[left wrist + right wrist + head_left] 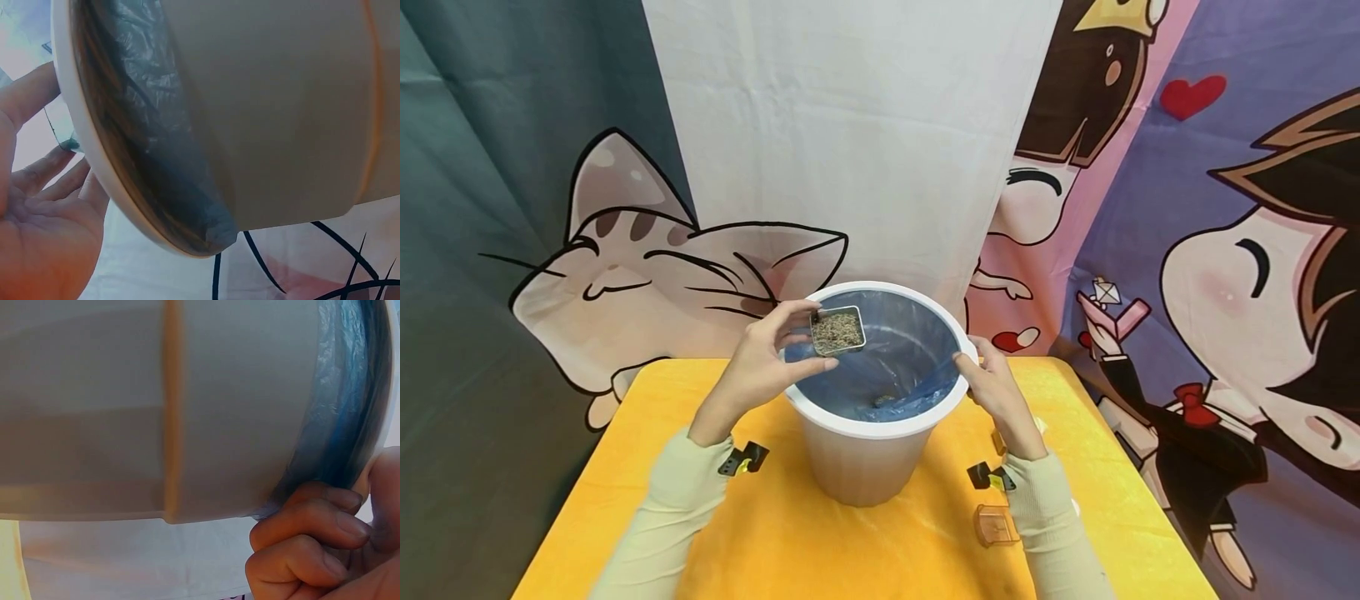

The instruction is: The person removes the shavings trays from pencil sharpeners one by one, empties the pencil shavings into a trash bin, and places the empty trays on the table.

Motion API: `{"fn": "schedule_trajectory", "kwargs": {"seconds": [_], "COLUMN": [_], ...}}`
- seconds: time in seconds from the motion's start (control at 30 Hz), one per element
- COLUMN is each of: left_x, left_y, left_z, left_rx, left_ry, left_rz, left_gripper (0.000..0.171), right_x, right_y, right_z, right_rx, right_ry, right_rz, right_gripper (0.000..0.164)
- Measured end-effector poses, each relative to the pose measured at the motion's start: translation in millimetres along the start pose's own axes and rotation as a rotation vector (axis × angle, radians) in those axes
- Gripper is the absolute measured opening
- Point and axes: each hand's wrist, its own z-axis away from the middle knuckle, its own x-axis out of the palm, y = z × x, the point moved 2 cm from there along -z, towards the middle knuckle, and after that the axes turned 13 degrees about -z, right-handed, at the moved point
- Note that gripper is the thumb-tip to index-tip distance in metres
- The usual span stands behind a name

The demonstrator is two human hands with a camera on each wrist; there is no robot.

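Note:
My left hand [758,358] holds a small square clear container [838,331] over the opening of a white trash bin [868,467]. Inside the container lie brownish-green dry bits, and its open top tilts toward me. In the left wrist view the bin's rim hides most of the container. A blue plastic bag [910,404] lines the bin, with a small dark clump [883,401] low inside. On the right side my right hand [992,379] grips the bin's rim, thumb on top and fingers curled beneath it, as the right wrist view shows.
A yellow cloth covers the table [760,533] under the bin. By my right forearm lies an amber plastic piece [996,526], and another amber piece [998,442] is partly hidden behind the wrist. Printed cartoon curtains [850,125] hang close behind the table.

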Motion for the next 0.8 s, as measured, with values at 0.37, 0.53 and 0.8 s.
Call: {"fn": "schedule_trajectory", "kwargs": {"seconds": [0.37, 0.53, 0.8], "left_x": [11.6, 13.1, 13.0], "left_y": [-18.4, -18.0, -16.6], "left_z": [-6.9, -8.3, -8.4], "left_rx": [0.173, 0.258, 0.389], "left_ry": [0.050, 0.118, 0.193], "left_rz": [-0.113, -0.203, -0.306], "left_gripper": [0.066, 0.068, 0.065], "right_x": [-1, 0, -1], "right_y": [2, 1, 3], "right_z": [0, 0, -1], "right_rx": [0.003, 0.002, -0.025], "right_ry": [0.011, 0.011, 0.019], "right_rz": [0.001, -0.008, 0.005], "right_gripper": [0.041, 0.042, 0.039]}}
